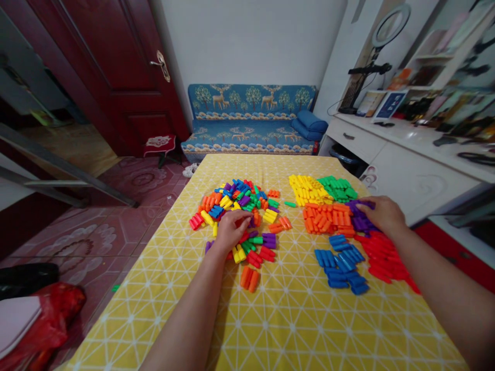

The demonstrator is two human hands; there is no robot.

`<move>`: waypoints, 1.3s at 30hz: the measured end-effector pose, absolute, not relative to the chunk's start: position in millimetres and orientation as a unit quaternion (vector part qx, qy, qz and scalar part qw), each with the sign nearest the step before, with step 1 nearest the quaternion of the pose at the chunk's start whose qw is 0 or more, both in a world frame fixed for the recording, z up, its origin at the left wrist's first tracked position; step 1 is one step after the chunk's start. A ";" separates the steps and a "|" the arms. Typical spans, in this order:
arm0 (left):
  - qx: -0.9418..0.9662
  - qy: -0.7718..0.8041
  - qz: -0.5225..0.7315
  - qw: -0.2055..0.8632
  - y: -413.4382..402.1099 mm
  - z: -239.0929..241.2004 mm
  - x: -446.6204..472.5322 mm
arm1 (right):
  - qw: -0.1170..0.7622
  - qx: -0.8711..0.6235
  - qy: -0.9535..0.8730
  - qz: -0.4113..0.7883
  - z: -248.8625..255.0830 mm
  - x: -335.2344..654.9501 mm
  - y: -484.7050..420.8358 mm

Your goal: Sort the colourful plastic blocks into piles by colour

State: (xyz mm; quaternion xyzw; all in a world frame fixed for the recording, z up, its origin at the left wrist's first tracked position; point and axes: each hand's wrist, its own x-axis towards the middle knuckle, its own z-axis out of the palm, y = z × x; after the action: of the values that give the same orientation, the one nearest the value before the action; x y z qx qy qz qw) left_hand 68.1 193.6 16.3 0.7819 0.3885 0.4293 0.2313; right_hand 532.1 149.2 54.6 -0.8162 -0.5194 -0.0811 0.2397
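My left hand reaches into a mixed pile of small plastic tube-shaped blocks on the left half of the table. Its fingers are curled together beside orange and purple blocks; whatever is between them is hidden. Over to the right, my right hand has its thumb and fingers closed on a purple block at the edge of the purple heap. Around that heap lie single-colour groups: orange blocks, yellow blocks, green blocks, red blocks and blue blocks.
A yellow patterned cloth covers the table. One green block lies between the piles, and an orange block sits nearer me. Beyond the table stands a blue sofa; a white dresser is at the right.
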 end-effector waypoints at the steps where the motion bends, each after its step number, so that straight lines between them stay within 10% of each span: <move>1: 0.782 0.389 0.429 0.230 193.6 16.6 68.5 | 0.260 -0.810 -0.518 -0.095 55.7 522.8 148.8; 6: 0.779 0.389 0.431 0.236 193.6 16.9 69.6 | 0.439 -0.648 -0.620 -0.061 54.3 415.6 142.3; 19: 0.791 0.380 0.423 0.227 191.5 20.3 68.7 | 0.343 -0.636 -0.690 0.042 -12.8 239.6 156.8; 39: 0.856 0.422 0.285 0.089 189.9 19.7 75.0 | 0.488 -0.512 -0.665 0.239 -3.2 238.9 153.4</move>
State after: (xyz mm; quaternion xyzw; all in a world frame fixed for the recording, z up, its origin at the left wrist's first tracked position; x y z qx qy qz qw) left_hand 75.0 189.9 19.7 0.8564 0.4216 0.2846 0.0888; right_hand 238.9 153.4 -3.2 -0.5125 -0.6646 0.2394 0.4883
